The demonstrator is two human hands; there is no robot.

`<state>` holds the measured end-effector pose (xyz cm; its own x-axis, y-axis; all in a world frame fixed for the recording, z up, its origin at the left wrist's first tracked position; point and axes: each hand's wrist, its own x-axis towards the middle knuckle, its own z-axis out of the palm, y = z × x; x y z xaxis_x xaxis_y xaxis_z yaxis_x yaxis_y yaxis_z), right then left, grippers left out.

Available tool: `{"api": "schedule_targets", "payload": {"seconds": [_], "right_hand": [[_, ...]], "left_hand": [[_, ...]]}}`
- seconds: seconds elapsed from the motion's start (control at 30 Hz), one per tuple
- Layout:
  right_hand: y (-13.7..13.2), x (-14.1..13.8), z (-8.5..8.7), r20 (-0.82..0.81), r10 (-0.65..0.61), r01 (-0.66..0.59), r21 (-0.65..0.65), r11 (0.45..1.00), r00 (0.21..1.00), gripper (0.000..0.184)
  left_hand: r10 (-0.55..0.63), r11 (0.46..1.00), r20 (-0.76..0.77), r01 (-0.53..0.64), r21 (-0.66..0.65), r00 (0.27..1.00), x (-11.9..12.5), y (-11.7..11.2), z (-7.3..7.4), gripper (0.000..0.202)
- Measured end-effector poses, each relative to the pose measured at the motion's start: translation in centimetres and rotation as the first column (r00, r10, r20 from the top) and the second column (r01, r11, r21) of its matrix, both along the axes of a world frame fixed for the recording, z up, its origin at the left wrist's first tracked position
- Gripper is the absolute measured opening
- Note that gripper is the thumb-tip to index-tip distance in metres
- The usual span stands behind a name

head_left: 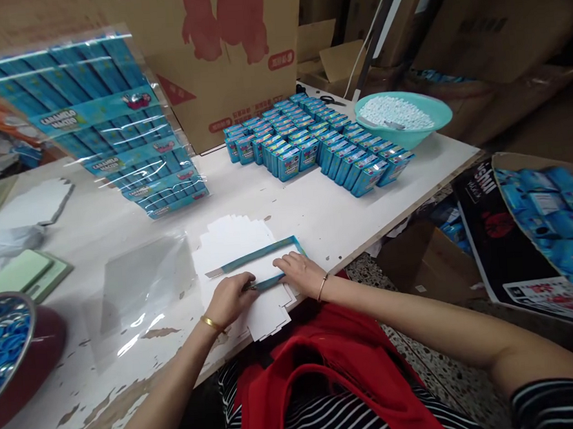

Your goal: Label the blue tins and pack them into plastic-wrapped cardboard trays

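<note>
A shallow cardboard tray with blue walls and a white inside lies in front of me, on a stack of flat white card blanks. Its right end stands folded up, while the left end looks open. My left hand grips the near wall at the left, thumb and fingers closed on it. My right hand holds the near right corner, fingers bent over the wall into the tray. Left of the stack, clear plastic sheets lie on the worktable.
Rows of small blue boxes stand at the back, beside a turquoise basin of white pieces. Wrapped blue packs are stacked at the left. A red bowl with blue items and a green scale sit nearer. Cartons rise behind.
</note>
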<state>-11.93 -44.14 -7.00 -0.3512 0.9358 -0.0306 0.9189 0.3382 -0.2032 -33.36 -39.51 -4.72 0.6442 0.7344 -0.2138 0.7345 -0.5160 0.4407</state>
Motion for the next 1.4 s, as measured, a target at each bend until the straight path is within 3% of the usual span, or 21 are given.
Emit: {"api": "schedule_targets", "payload": {"seconds": [0.17,0.37,0.5,0.63,0.73,0.83,0.93,1.03,1.13,1.2,1.27,1.4], "right_hand": [[1.0,0.2,1.0,-0.046,-0.028,0.020,-0.174,0.984,0.999,0.038],[2.8,1.0,2.4,-0.130,-0.021,-0.033,-0.404,0.914,0.991,0.038],[3.7,1.4,2.4,-0.145,0.024,-0.087,-0.443,0.892,0.989,0.031],[3.3,1.2,1.8,-0.081,0.049,-0.077,-0.402,0.912,0.996,0.024],[2.3,0.6,1.5,-0.010,0.083,-0.081,-0.328,0.941,0.997,0.019],[1.9,0.7,1.4,0.062,0.134,-0.120,-0.190,0.974,0.989,0.016],[2.6,2.0,1.6,0.126,0.231,-0.227,-0.052,0.973,0.965,0.016],[3.5,3.3,2.3,0.165,0.326,-0.342,0.083,0.936,0.931,0.013],[2.5,2.7,2.9,0.129,0.312,-0.333,0.207,0.920,0.941,0.021],[0.6,1.0,2.7,0.072,0.309,-0.317,0.245,0.916,0.948,0.036],[-1.6,-1.2,1.8,0.023,0.327,-0.323,0.244,0.914,0.945,0.048],[-4.6,-2.8,-0.7,-0.042,0.284,-0.269,0.214,0.939,0.958,0.033]], "left_hand": [[-0.096,0.957,0.075,0.113,-0.268,0.993,-0.3,2.9,0.2,0.023],[-0.080,0.805,0.069,0.105,-0.584,0.994,0.2,5.1,0.7,0.031],[-0.003,0.742,0.057,0.040,-0.669,0.998,0.7,5.1,0.9,0.032],[0.020,0.718,0.048,0.019,-0.696,0.999,0.9,4.9,0.5,0.031],[0.015,0.826,-0.002,-0.013,-0.563,1.000,1.0,3.7,0.1,0.020],[0.020,0.958,0.027,-0.011,-0.286,0.999,1.3,1.0,-0.1,0.013],[-0.052,0.998,0.138,0.057,-0.034,0.989,1.9,-1.2,0.2,0.016],[-0.162,0.964,0.216,0.108,0.242,0.963,1.4,-0.5,1.3,0.022],[-0.185,0.862,0.011,0.157,0.483,0.983,-1.0,2.3,2.4,0.041],[-0.210,0.814,-0.204,0.286,0.506,0.956,-3.1,3.7,2.5,0.060],[-0.297,0.778,-0.353,0.439,0.450,0.887,-4.7,4.0,2.4,0.067],[-0.477,0.673,-0.409,0.623,0.400,0.778,-5.0,1.6,2.2,0.046]]}}
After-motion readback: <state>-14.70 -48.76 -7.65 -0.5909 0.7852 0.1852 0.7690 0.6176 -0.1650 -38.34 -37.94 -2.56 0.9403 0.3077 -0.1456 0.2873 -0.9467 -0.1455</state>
